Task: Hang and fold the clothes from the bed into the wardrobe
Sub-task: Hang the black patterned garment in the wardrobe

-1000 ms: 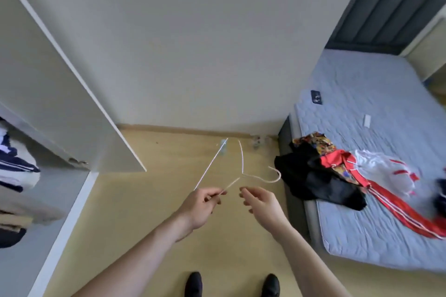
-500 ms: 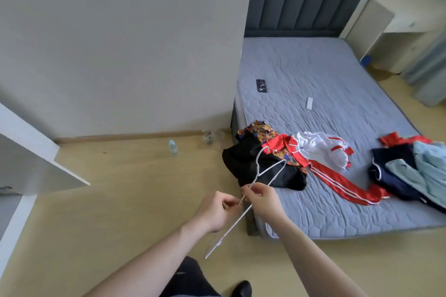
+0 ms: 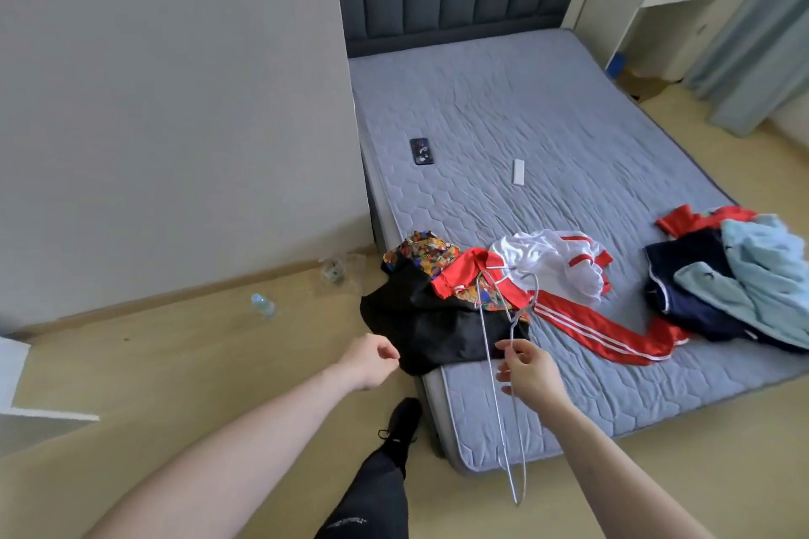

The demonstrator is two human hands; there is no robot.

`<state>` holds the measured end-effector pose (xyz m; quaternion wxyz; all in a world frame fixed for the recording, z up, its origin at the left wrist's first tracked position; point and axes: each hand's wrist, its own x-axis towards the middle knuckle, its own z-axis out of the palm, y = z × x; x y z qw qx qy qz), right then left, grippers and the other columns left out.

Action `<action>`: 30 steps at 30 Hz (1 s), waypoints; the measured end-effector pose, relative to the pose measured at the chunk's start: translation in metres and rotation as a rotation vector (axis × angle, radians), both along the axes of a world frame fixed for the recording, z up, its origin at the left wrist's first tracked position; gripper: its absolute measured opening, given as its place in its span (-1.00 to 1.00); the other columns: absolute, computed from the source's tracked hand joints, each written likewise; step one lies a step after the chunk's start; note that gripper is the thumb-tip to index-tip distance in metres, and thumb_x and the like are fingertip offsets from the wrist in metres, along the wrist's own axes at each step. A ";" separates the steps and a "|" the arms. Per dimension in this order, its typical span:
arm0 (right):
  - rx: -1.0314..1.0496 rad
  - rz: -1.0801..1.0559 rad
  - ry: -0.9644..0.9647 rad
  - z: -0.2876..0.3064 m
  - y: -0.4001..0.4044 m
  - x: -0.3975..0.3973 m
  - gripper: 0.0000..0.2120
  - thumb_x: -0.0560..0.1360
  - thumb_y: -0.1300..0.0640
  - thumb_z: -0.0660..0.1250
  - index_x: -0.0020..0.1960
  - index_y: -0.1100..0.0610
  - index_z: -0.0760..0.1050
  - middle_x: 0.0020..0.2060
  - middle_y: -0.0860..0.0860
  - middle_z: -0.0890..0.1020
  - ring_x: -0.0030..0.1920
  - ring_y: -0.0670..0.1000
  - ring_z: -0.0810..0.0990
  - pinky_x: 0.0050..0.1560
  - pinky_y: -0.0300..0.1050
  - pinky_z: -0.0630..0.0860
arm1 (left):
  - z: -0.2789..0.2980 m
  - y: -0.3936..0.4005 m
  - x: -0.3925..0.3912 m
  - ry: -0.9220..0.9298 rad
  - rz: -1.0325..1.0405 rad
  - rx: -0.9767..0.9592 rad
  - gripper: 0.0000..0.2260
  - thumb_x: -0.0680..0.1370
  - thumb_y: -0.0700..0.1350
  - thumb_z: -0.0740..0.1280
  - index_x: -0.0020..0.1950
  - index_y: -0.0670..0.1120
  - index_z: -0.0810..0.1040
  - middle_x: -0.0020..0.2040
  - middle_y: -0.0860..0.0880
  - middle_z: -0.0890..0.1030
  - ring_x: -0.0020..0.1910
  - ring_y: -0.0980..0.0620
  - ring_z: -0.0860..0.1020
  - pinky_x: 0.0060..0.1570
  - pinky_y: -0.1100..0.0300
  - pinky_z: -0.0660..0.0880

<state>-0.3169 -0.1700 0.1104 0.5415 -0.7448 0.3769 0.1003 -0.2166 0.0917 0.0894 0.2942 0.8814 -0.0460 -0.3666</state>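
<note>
My right hand point(image 3: 527, 370) pinches a thin white wire hanger point(image 3: 492, 368) near its neck; the hanger hangs on edge over the bed's near corner. My left hand point(image 3: 370, 359) hovers just left of it, fingers loosely curled, holding nothing. On the grey bed point(image 3: 547, 109) lies a pile: a black garment point(image 3: 420, 328) drooping over the corner, a patterned piece point(image 3: 422, 252), a red striped jacket point(image 3: 582, 326) and a white top point(image 3: 556, 260). Further right sit a navy garment point(image 3: 683, 276) and a light blue one point(image 3: 761, 271). A white wardrobe edge point(image 3: 17, 389) shows at far left.
A phone point(image 3: 421, 151) and a white remote point(image 3: 519, 172) lie mid-bed. A water bottle point(image 3: 262, 304) and clear cups point(image 3: 337, 269) stand on the wooden floor by the wall. My black shoe point(image 3: 400, 424) is beside the bed corner. A curtain point(image 3: 753, 26) hangs at right.
My view swung from the wardrobe toward the bed. My left hand released the hanger and moved left; my right hand keeps it, now hanging vertically, nearer the clothes.
</note>
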 end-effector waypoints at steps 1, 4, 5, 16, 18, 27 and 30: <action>-0.008 -0.015 0.009 -0.005 -0.010 0.015 -0.78 0.71 0.16 0.18 0.07 0.11 0.61 -0.25 0.12 0.63 -0.26 0.06 0.66 -0.27 -0.06 0.62 | -0.013 -0.010 0.023 0.018 -0.002 0.010 -0.86 0.60 -0.07 0.40 0.12 -0.02 0.69 0.04 0.03 0.67 0.02 0.05 0.60 0.08 0.23 0.52; -0.033 -0.059 0.038 -0.028 -0.037 0.062 -0.79 0.70 0.16 0.19 0.10 0.09 0.61 -0.24 0.13 0.62 -0.28 0.08 0.66 -0.31 -0.06 0.63 | -0.050 -0.040 0.089 0.054 -0.021 0.063 -0.86 0.60 -0.10 0.39 0.13 -0.05 0.68 0.06 0.01 0.65 0.03 0.05 0.58 0.09 0.23 0.50; -0.043 -0.068 0.049 -0.038 -0.046 0.078 -0.79 0.70 0.16 0.20 0.12 0.08 0.61 -0.24 0.14 0.64 -0.28 0.08 0.67 -0.30 -0.04 0.64 | -0.064 -0.049 0.111 0.056 -0.035 0.089 -0.87 0.59 -0.11 0.39 0.11 -0.04 0.67 0.08 0.01 0.64 0.05 0.03 0.59 0.11 0.21 0.53; -0.119 -0.134 0.088 -0.156 -0.126 0.187 -0.76 0.64 0.21 0.26 0.01 -0.04 0.65 -0.40 -0.04 0.65 -0.44 -0.08 0.58 -0.36 -0.07 0.52 | -0.224 -0.164 0.302 0.055 -0.156 0.256 -0.75 0.54 0.00 0.37 0.22 0.05 0.59 0.36 -0.03 0.38 0.15 -0.07 0.56 0.18 0.07 0.51; -0.110 -0.128 0.092 -0.178 -0.133 0.196 -0.75 0.65 0.20 0.24 0.02 -0.06 0.65 -0.39 -0.07 0.65 -0.44 -0.07 0.57 -0.33 -0.10 0.49 | -0.252 -0.182 0.326 0.116 -0.030 0.230 -0.65 0.51 0.03 0.41 0.28 0.02 0.59 0.41 -0.07 0.39 0.24 -0.11 0.54 0.31 0.06 0.48; -0.040 -0.215 0.059 -0.235 -0.135 0.196 -0.73 0.63 0.23 0.31 -0.01 -0.11 0.68 -0.39 -0.03 0.59 -0.42 -0.04 0.51 -0.29 -0.04 0.51 | -0.353 -0.225 0.370 0.297 0.363 0.240 -0.03 0.47 0.13 0.54 0.64 -0.22 0.06 0.52 -0.21 0.38 0.47 -0.22 0.40 0.41 -0.01 0.37; -0.032 -0.222 0.061 -0.236 -0.135 0.196 -0.72 0.63 0.21 0.32 -0.02 -0.14 0.68 -0.37 0.00 0.61 -0.42 -0.02 0.50 -0.29 -0.03 0.48 | -0.355 -0.220 0.365 0.242 0.221 0.289 -0.43 0.57 0.13 0.40 0.47 -0.17 0.46 0.36 -0.19 0.56 0.32 -0.22 0.53 0.31 0.03 0.48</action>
